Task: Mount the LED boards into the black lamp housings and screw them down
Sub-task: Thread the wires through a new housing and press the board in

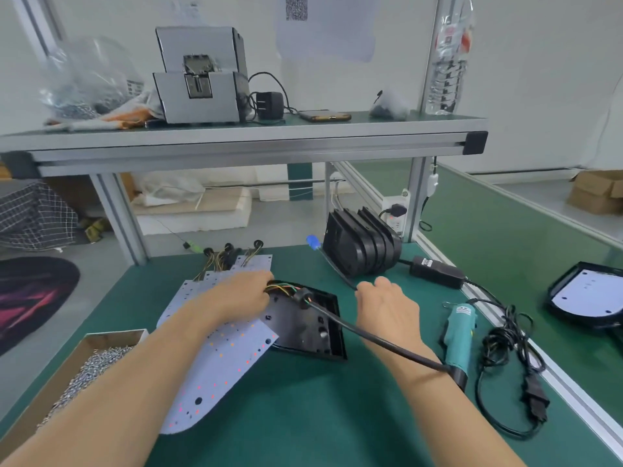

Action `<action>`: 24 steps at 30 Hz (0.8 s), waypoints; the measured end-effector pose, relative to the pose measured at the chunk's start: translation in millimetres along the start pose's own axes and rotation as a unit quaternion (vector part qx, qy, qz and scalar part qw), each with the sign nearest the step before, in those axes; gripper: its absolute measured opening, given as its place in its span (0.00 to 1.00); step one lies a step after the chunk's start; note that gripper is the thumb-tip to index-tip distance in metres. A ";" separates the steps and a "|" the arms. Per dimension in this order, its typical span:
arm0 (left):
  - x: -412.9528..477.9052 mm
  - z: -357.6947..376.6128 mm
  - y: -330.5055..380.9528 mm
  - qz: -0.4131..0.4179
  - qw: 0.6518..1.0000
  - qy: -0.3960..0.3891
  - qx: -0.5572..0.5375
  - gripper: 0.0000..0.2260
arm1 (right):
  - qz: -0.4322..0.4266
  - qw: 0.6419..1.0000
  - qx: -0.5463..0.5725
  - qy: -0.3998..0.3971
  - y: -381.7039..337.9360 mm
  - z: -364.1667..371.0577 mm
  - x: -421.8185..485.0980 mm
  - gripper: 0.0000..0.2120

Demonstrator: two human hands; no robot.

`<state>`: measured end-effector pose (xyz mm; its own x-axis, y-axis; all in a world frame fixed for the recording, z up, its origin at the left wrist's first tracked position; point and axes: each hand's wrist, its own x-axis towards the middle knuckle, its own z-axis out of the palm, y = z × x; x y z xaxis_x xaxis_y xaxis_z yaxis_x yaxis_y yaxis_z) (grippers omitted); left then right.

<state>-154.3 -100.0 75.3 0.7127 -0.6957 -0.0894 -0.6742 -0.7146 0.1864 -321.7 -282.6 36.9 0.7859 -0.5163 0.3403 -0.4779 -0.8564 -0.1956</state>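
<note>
The left hand [236, 296] lies knuckles up, its fingers curled in on a bundle of thin coloured wires [279, 288]. The fingertips are hidden, so how tightly they pinch cannot be told. Just to the right of this hand is the flat, square black plastic lamp housing [310, 326], lying on the green bench mat [303, 416]. The wires enter at the housing's far edge, beside a round black grommet [301, 294].

Under the left wrist and forearm lies a white LED board with rows of small coloured dots [229, 365]; its right corner overlaps the housing's left edge. More white boards with wire tails [251, 262] are fanned out just beyond the left fingers. Near the left elbow stands an open cardboard box of small silver screws [91, 362].

The right hand [387, 311] is seen from the back with its fingers curled around a black cable [371, 335]. This cable runs from the grommet across the right wrist. A thinner stretch leaves the right fingers and rises to a blue-capped end [312, 242].

Beyond the right hand, a row of black lamp housings stands on edge [360, 244]. To the right of its wrist, untouched, lies a teal electric screwdriver [458, 332] with its coiled black cord. Farther right rests a housing with a white board already seated in it [593, 294].
</note>
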 end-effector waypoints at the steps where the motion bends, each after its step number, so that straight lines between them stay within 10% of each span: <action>1: -4.3 3.4 -3.6 -0.011 0.999 0.034 0.003 0.08 | -0.013 1.000 0.005 0.000 -0.8 -1.4 -3.7 0.07; 5: -18.0 16.5 -10.3 -0.077 0.983 0.167 0.021 0.12 | -0.058 0.997 0.008 -0.041 -9.6 -3.9 -18.6 0.28; 13: -36.0 34.0 -20.5 -0.162 0.954 0.249 0.044 0.07 | -0.040 0.997 0.047 0.054 -17.9 -14.4 -50.3 0.14; 24: -53.9 26.9 -22.3 -0.146 0.943 0.298 0.038 0.07 | -0.034 0.996 0.082 -0.014 -26.6 -19.3 -60.2 0.16</action>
<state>-182.9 -48.5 49.6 0.8366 -0.3208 0.4440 -0.4284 -0.8883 0.1654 -363.9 -228.6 39.4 0.8259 -0.4554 0.3323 -0.3545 -0.8778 -0.3220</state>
